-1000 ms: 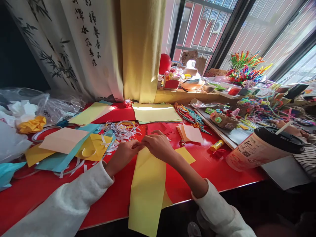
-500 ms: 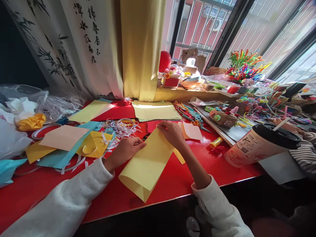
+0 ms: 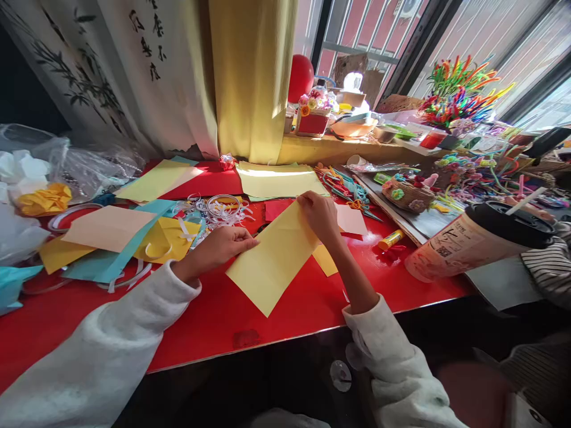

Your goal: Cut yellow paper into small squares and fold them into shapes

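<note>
A folded sheet of yellow paper [image 3: 273,261] lies slanted on the red table [image 3: 214,324] in front of me. My left hand [image 3: 223,245] pinches its left upper edge with closed fingers. My right hand [image 3: 319,215] grips the sheet's far upper corner, fingers curled over it. Both arms wear white sleeves. A smaller yellow piece [image 3: 325,259] lies under my right wrist.
Coloured sheets [image 3: 109,227], paper strips and tape rings [image 3: 227,205] cover the left. A glue stick [image 3: 391,239] and a lidded paper cup [image 3: 473,245] lie to the right. A basket [image 3: 407,195], pipe cleaners [image 3: 464,89] and another person's striped sleeve [image 3: 548,267] are at the right.
The long yellow sheet that hung over the table edge has been folded in half and turned slantwise. My right hand moved up and right to its far corner.
</note>
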Demonstrator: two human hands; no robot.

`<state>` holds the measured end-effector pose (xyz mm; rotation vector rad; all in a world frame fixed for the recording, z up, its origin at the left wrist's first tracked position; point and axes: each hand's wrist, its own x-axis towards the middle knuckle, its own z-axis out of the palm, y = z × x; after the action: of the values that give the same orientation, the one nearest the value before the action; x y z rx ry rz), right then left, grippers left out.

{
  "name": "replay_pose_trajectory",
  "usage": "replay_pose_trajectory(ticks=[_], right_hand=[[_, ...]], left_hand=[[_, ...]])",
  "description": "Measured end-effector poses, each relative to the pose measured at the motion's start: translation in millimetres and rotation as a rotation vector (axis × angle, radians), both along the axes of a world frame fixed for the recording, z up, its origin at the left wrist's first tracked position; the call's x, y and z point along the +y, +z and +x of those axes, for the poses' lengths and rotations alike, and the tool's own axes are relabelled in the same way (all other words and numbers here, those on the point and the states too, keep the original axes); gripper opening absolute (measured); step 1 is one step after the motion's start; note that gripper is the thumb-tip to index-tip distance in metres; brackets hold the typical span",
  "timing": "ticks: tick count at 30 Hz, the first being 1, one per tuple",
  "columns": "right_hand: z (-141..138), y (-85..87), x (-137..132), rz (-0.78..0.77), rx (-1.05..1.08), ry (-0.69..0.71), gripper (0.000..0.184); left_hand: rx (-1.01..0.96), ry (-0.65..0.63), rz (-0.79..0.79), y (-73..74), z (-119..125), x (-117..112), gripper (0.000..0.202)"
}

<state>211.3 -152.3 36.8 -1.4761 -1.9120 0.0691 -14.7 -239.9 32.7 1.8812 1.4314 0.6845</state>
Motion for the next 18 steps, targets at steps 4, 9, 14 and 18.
replay_pose_trajectory(ticks=[4, 9, 14, 18], right_hand=[[6.8, -4.5, 6.4, 0.010, 0.030, -0.074, 0.029], [12.8, -9.2, 13.1, -0.021, 0.060, -0.112, 0.028], [29.7, -12.6, 24.7, 0.057, 0.146, -0.229, 0.026], [50.6, -12.5, 34.8, 0.097, 0.331, -0.243, 0.025]], left_hand=[[0.103, -0.033, -0.015, 3.6, 0.5, -1.4, 0.038], [0.103, -0.045, -0.051, 2.8, 1.2, -1.0, 0.035], [-0.064, -0.117, -0.202, -0.6, 0.0, -2.0, 0.028], [-0.115, -0.043, -0.167, -7.3, -0.2, 3.0, 0.028]])
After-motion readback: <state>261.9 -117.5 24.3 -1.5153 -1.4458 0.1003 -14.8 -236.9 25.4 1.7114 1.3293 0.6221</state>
